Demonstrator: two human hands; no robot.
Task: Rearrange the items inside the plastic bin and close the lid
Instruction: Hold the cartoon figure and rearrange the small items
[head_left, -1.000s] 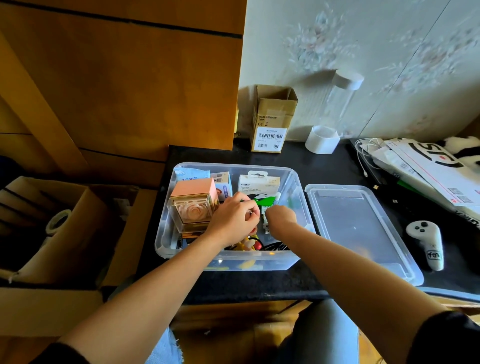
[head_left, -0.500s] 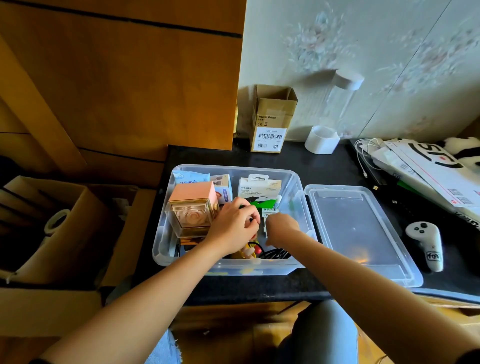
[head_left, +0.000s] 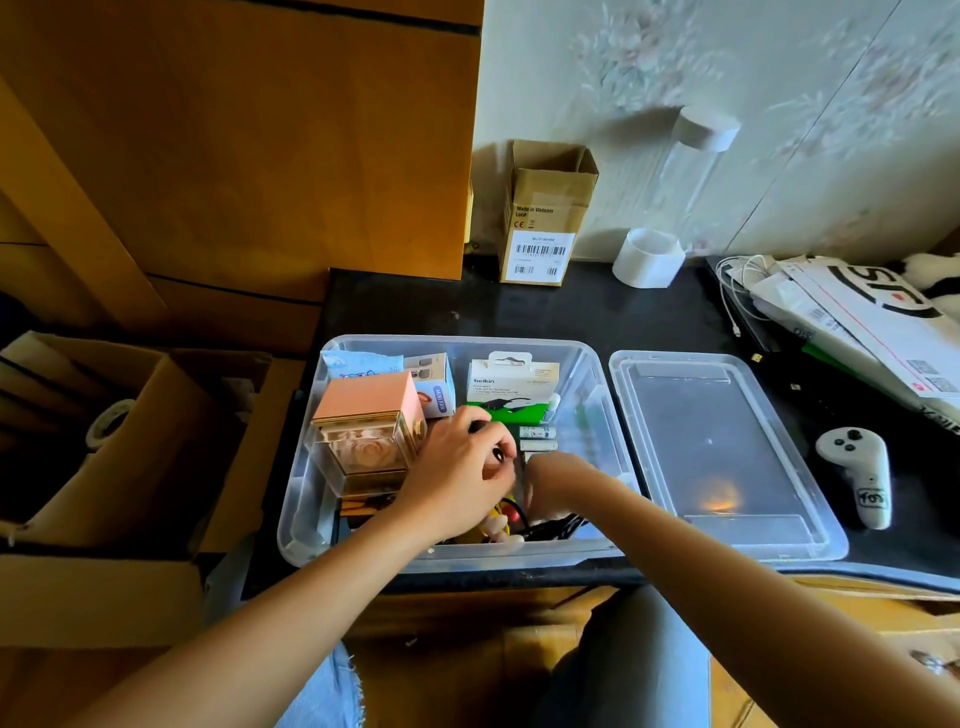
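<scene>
Right now both hands are down inside the clear plastic bin (head_left: 311, 499), which sits on the black tabletop (head_left: 571, 317) with its lid (head_left: 717, 452) lying flat just beside it, off to the right of the right hand and not on the bin. The left hand (head_left: 457, 473) has its fingers curled, and a small dark object shows between the fingertips; what exactly it grips is too hidden to name. The right hand (head_left: 558, 480) points downward into the bin, its fingers out of sight behind the hand and among the black cables (head_left: 556, 527), so whether it holds anything cannot be told.

Directly left of the left hand, touching or very near it, stands a pink-topped clear box (head_left: 366, 436). Beyond that hand, at the far wall of the bin, a small fan box (head_left: 434, 384) and a blue packet (head_left: 358, 364) stand side by side. Just past both hands is a white and green cable package (head_left: 511, 387), and between it and the right hand lie a few batteries (head_left: 537, 439). Below the hands, toward the person, small yellow and red pieces (head_left: 501, 519) lie next to the cables.

Well to the right of the lid rests a white controller (head_left: 854, 473). Far beyond the hands, against the wall, stand a cardboard box (head_left: 545, 218) and a clear tube (head_left: 685, 192).
</scene>
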